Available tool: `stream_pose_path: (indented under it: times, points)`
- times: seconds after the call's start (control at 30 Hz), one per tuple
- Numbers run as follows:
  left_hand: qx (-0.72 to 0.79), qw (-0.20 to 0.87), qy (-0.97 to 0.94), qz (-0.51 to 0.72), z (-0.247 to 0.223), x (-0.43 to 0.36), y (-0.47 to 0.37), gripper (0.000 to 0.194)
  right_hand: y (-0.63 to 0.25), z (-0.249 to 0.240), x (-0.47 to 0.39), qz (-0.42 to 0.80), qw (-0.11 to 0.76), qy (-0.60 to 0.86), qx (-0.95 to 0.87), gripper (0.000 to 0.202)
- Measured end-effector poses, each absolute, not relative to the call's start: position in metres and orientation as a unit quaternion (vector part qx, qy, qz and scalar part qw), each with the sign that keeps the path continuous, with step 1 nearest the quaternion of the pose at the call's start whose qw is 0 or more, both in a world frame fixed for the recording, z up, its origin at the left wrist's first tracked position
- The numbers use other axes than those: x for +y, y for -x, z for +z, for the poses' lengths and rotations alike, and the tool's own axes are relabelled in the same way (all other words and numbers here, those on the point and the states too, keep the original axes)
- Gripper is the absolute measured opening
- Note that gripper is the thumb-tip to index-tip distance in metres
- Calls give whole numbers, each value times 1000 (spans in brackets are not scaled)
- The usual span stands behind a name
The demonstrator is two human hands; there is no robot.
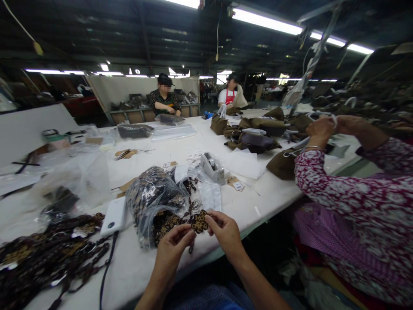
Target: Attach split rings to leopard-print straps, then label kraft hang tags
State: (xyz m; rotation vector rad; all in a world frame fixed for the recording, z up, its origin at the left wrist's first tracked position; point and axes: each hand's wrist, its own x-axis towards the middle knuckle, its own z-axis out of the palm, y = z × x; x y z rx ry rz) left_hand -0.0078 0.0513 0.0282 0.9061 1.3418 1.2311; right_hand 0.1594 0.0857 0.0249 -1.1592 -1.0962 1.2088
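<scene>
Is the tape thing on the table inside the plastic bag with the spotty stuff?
No, the tape dispenser stands beside the plastic bag.

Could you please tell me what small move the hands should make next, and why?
Perhaps lift the leopard-print piece slightly away from the clear bag. The right hand pinches one edge and the left hand is at the other, but similar print shows close beside it in the bag, which may confuse its outline.
</scene>
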Motion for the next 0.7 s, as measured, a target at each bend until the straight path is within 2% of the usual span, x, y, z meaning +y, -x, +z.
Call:
stream_pose_path:
  times: [0.2,0.47,0.7]
  points:
    - [573,499,-359,542,32,49,4,43,-157,20,84,510,540,488,-458,42]
    - [603,326,-414,599,39,50,16,37,-162,15,82,568,558,437,-417,46]
    - [593,349,-494,531,44,50,18,32,-166,30,76,627,565,402,-355,32]
